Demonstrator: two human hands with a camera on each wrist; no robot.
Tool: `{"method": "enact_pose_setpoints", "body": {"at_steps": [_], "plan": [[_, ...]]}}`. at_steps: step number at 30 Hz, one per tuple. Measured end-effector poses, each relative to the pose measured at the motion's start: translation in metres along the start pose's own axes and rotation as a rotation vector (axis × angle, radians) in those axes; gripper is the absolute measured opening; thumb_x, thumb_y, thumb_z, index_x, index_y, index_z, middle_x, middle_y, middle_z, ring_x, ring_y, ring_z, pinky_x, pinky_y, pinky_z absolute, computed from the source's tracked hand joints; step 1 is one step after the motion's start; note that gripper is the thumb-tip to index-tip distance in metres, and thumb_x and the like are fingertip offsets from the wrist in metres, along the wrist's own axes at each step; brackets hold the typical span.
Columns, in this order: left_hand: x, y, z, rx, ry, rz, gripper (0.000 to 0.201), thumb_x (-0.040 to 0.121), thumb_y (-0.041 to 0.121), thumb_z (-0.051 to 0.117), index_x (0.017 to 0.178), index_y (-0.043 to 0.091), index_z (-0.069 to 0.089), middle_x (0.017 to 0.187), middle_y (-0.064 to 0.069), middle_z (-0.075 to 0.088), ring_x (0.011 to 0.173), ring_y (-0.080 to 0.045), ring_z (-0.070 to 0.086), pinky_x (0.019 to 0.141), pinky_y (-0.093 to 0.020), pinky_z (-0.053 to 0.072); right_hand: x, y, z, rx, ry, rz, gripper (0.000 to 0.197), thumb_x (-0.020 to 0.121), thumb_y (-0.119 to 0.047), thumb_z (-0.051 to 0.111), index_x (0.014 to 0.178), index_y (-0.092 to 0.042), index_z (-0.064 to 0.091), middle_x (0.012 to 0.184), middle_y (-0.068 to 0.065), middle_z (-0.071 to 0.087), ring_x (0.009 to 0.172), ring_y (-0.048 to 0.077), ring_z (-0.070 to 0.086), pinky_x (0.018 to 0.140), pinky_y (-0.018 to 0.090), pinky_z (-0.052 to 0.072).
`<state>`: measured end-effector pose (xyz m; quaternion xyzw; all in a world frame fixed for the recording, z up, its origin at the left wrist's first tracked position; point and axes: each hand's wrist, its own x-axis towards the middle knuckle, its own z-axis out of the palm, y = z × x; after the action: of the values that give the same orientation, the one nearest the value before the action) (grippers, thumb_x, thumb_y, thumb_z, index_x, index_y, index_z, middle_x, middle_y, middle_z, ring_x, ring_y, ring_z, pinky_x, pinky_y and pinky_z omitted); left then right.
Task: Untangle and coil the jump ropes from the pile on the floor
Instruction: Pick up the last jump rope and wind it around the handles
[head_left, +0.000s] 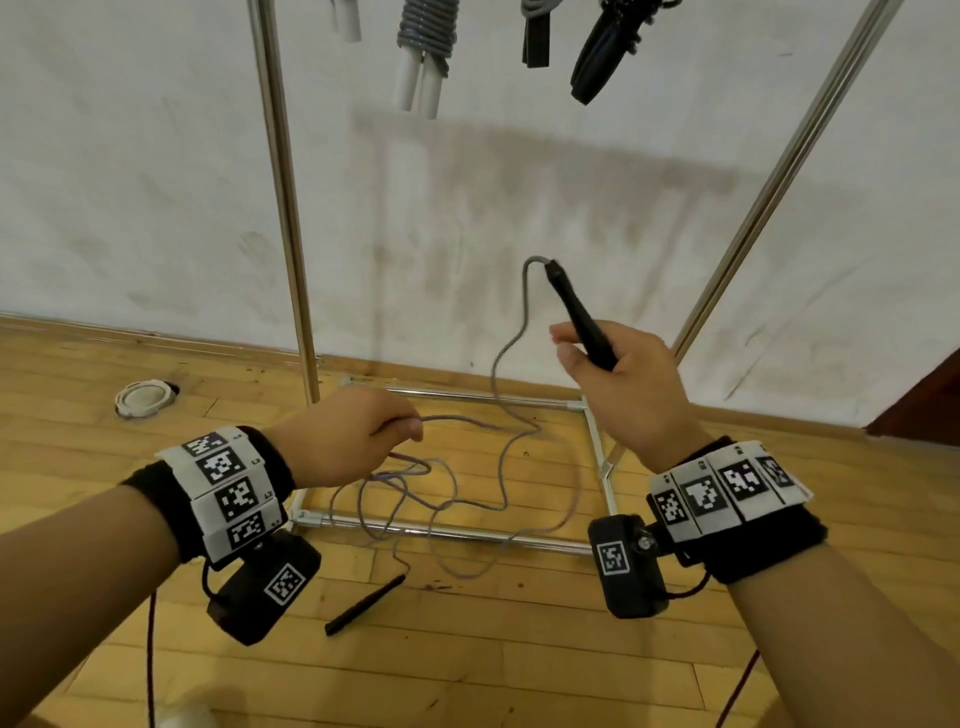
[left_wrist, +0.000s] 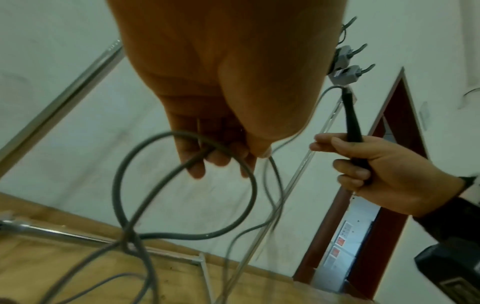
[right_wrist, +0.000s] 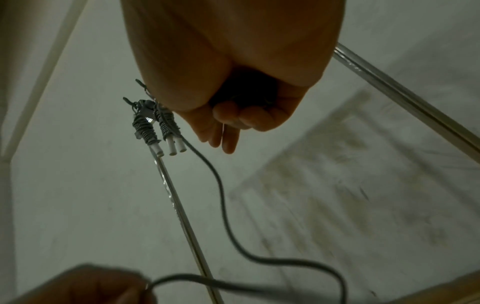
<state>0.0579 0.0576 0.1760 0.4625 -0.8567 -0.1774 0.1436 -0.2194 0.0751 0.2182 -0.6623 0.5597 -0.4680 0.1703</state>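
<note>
Black and slim, a jump-rope handle (head_left: 582, 317) is gripped upright in the right hand (head_left: 623, 384), while the left hand (head_left: 337, 436) pinches its grey cord (head_left: 498, 374). The hands are apart. The cord's slack loops tangle on the wooden floor (head_left: 467, 665) across the metal rack (head_left: 283, 197) base, with the second handle (head_left: 363, 605) lying there; coiled ropes (head_left: 427, 31) hang above.

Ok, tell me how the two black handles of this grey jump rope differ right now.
The handle in the right hand is lifted and points up; the other handle lies flat on the wooden floor. The raised one is gripped by curled fingers; the floor one is untouched. Both are slim, black and joined by the grey cord, which the left hand pinches.
</note>
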Motion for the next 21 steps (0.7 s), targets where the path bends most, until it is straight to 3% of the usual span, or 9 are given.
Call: {"method": "enact_pose_setpoints", "body": {"at_steps": [3, 7, 9, 12, 16, 19, 21], "plan": [[0.004, 0.017, -0.002, -0.016, 0.112, 0.094, 0.028, 0.102, 0.033, 0.046, 0.098, 0.020, 0.071, 0.074, 0.011, 0.060, 0.070, 0.000, 0.056, 0.060, -0.016, 0.041, -0.012, -0.008, 0.013, -0.016, -0.163, -0.025, 0.012, 0.093, -0.025, 0.065, 0.101, -0.030, 0.073, 0.066, -0.013, 0.060, 0.049, -0.003, 0.052, 0.048, 0.009, 0.036], [0.006, 0.039, -0.007, -0.066, 0.226, 0.168, 0.023, 0.100, 0.031, 0.051, 0.094, 0.020, 0.071, 0.064, 0.008, 0.056, 0.057, -0.011, 0.052, 0.050, -0.026, 0.038, -0.027, -0.017, 0.032, -0.065, -0.353, -0.081, 0.009, 0.094, -0.031, 0.061, 0.095, -0.029, 0.070, 0.061, -0.011, 0.055, 0.051, 0.003, 0.049, 0.052, 0.016, 0.036], [0.006, 0.045, -0.012, -0.094, 0.242, 0.185, 0.019, 0.099, 0.030, 0.053, 0.090, 0.023, 0.069, 0.062, 0.006, 0.056, 0.057, -0.013, 0.052, 0.050, -0.024, 0.039, -0.026, -0.019, 0.034, -0.073, -0.321, -0.098, 0.015, 0.094, -0.032, 0.061, 0.084, -0.024, 0.068, 0.058, -0.010, 0.054, 0.050, 0.005, 0.048, 0.051, 0.018, 0.036], [0.006, 0.046, -0.019, -0.134, 0.210, 0.170, 0.015, 0.099, 0.030, 0.053, 0.085, 0.028, 0.060, 0.064, 0.007, 0.060, 0.058, -0.009, 0.055, 0.051, -0.018, 0.039, -0.018, -0.021, 0.030, -0.094, -0.240, -0.117, 0.022, 0.094, -0.033, 0.060, 0.082, -0.016, 0.065, 0.063, -0.002, 0.060, 0.055, 0.012, 0.051, 0.051, 0.022, 0.038], [0.006, 0.035, -0.023, -0.082, 0.040, 0.086, 0.018, 0.102, 0.024, 0.045, 0.087, 0.031, 0.052, 0.075, 0.008, 0.064, 0.067, -0.006, 0.060, 0.062, -0.026, 0.050, -0.002, -0.022, 0.016, -0.049, -0.076, -0.091, 0.018, 0.093, -0.034, 0.060, 0.081, -0.023, 0.067, 0.074, 0.002, 0.069, 0.060, 0.013, 0.058, 0.056, 0.025, 0.045], [0.003, 0.021, -0.023, -0.003, -0.042, 0.045, 0.020, 0.102, 0.022, 0.043, 0.085, 0.029, 0.052, 0.076, 0.010, 0.064, 0.071, -0.001, 0.059, 0.063, -0.015, 0.045, 0.012, -0.015, 0.002, 0.016, 0.084, -0.036, 0.017, 0.091, -0.031, 0.061, 0.076, -0.026, 0.065, 0.074, 0.000, 0.069, 0.057, 0.008, 0.056, 0.053, 0.019, 0.044], [0.001, 0.013, -0.022, -0.029, -0.042, 0.013, 0.021, 0.102, 0.022, 0.043, 0.085, 0.029, 0.053, 0.078, 0.010, 0.065, 0.076, 0.004, 0.057, 0.066, -0.010, 0.042, 0.017, -0.009, -0.005, 0.060, 0.101, -0.006, 0.015, 0.091, -0.028, 0.062, 0.077, -0.028, 0.066, 0.072, 0.000, 0.065, 0.053, 0.009, 0.052, 0.052, 0.021, 0.044]]}}
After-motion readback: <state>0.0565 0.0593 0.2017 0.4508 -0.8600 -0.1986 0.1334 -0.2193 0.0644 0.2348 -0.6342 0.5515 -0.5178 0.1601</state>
